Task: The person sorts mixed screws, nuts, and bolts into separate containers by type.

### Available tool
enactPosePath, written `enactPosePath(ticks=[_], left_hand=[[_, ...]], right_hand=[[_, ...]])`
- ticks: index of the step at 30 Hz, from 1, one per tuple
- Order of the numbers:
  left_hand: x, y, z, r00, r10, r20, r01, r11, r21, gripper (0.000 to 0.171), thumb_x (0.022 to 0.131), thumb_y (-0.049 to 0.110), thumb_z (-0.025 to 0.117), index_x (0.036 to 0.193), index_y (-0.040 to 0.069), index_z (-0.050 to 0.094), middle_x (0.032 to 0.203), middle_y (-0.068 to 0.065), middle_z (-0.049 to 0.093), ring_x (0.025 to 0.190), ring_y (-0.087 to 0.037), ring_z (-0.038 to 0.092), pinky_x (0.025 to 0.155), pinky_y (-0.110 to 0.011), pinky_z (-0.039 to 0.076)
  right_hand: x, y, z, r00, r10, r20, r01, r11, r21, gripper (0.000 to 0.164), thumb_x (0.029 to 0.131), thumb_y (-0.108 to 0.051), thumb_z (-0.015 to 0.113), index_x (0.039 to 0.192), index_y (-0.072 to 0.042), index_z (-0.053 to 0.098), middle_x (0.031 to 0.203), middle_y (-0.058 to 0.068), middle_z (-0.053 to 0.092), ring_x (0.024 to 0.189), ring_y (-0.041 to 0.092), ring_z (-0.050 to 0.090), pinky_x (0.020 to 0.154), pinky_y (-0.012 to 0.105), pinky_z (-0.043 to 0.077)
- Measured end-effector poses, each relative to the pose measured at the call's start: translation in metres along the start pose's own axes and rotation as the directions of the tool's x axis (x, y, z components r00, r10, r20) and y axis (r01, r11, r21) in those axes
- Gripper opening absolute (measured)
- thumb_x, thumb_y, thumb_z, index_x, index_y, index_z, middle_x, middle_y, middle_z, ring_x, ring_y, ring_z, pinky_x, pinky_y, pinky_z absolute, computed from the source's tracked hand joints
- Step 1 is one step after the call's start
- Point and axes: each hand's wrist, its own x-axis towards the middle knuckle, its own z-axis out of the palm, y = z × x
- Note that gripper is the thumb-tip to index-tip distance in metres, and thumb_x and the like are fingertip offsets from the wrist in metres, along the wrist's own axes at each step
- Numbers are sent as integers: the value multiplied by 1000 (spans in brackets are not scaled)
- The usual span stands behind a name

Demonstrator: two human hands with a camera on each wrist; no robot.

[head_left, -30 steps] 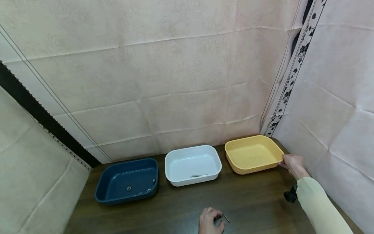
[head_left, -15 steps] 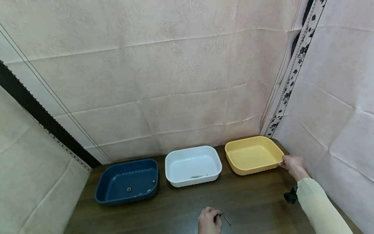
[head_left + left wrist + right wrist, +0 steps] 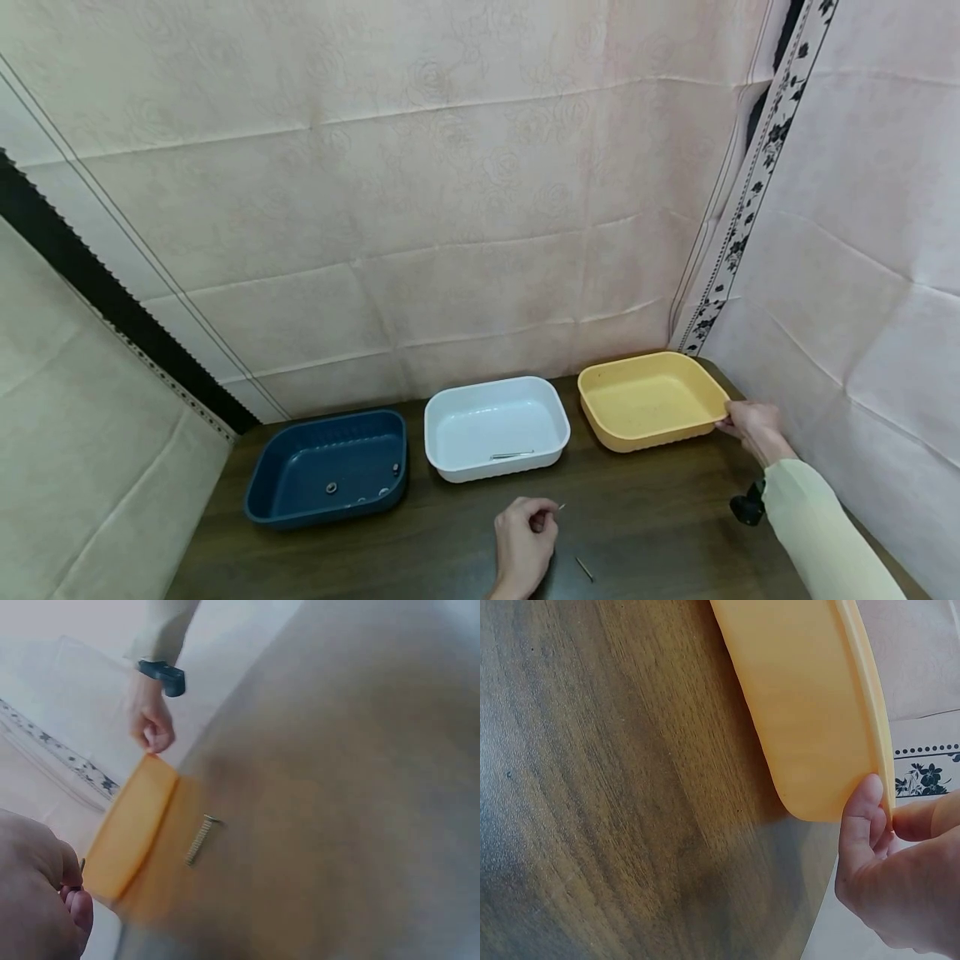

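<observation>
My left hand [image 3: 522, 542] is over the table in front of the white tray [image 3: 495, 475], pinching a small metal screw [image 3: 562, 507]. Only the screw's thin tip shows past the fingers; the rest is hidden. Another screw [image 3: 584, 569] lies on the table just right of that hand; its threaded shaft and head show in the left wrist view. At the far right, my right hand [image 3: 756, 427] grips the near right corner of the yellow tray [image 3: 652, 440], thumb on the outer wall and fingers at the rim, as the right wrist view [image 3: 907, 862] shows.
A dark blue tray [image 3: 258, 500] at the left holds several small nuts. One slim metal screw [image 3: 512, 455] lies inside the white tray. Pale cloth [image 3: 450, 208] hangs behind the trays and along both sides of the wooden table [image 3: 420, 550].
My left hand has picked up one screw and moved forward toward the white tray, leaving the other on the table. My right hand has stayed on the yellow tray.
</observation>
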Motion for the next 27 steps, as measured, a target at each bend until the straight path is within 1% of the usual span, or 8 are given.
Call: enactPosePath(ticks=[2, 5, 10, 13, 17, 20, 24, 27], left_hand=[[8, 4, 0, 1000, 24, -7, -24, 999, -24, 21, 65, -9, 64, 72, 11, 70, 67, 9, 57, 55, 2, 51, 48, -10, 42], [19, 8, 2, 999, 43, -19, -44, 998, -44, 21, 66, -9, 63, 73, 10, 70, 67, 8, 58, 56, 1, 51, 49, -10, 43], [34, 13, 7, 999, 38, -20, -39, 998, -54, 20, 67, -8, 64, 73, 10, 70, 66, 8, 58, 56, 1, 50, 49, -11, 43], [41, 16, 12, 999, 43, -14, -44, 997, -71, 19, 68, -8, 63, 74, 9, 70, 65, 5, 59, 56, 1, 50, 49, -11, 43], [50, 21, 21, 998, 66, -13, -67, 994, -90, 18, 68, -9, 63, 73, 7, 70, 66, 2, 59, 57, -2, 52, 50, -12, 43], [57, 25, 29, 997, 75, -11, -76, 993, -95, 17, 68, -9, 63, 73, 6, 69, 66, 3, 58, 57, -4, 52, 50, -12, 43], [66, 28, 40, 997, 77, -8, -78, 993, -86, 17, 67, -9, 63, 72, 6, 69, 65, 2, 57, 57, -5, 52, 50, -10, 41], [72, 32, 48, 998, 64, 1, -64, 994, -85, 18, 67, -9, 63, 70, 8, 68, 65, 2, 57, 56, -4, 52, 50, -9, 41]], right_hand=[[0, 0, 0, 1000, 6, -4, -6, 1000, 0, 25, 83, 5, 44, 107, 14, 45, 65, 11, 51, 50, 18, 59, 64, 35, 54], [2, 0, 0, 1000, 17, -14, -17, 1000, -5, 26, 84, 4, 44, 108, 13, 45, 65, 10, 51, 50, 17, 59, 65, 34, 54], [3, 2, 1, 1000, 14, -5, -14, 1000, 17, 19, 83, 4, 44, 100, 11, 47, 63, 9, 51, 48, 16, 59, 63, 33, 54], [3, 2, 1, 1000, 9, -6, -9, 1000, 21, 18, 83, 4, 44, 99, 11, 47, 63, 10, 51, 48, 16, 58, 62, 34, 54], [3, 1, 1, 1000, 14, -13, -14, 1000, 7, 22, 84, 4, 44, 103, 13, 46, 62, 10, 51, 48, 17, 59, 62, 33, 54], [4, 1, 0, 1000, 23, -15, -24, 1000, -7, 25, 84, 3, 43, 107, 12, 46, 61, 8, 51, 48, 16, 59, 63, 33, 54], [4, 1, 0, 1000, 20, -13, -20, 1000, -10, 23, 84, 3, 43, 105, 12, 46, 61, 8, 51, 49, 16, 59, 64, 33, 54], [4, 3, 1, 1000, 15, -8, -15, 1000, 2, 18, 83, 4, 44, 99, 12, 46, 62, 10, 51, 48, 16, 59, 62, 33, 54]])
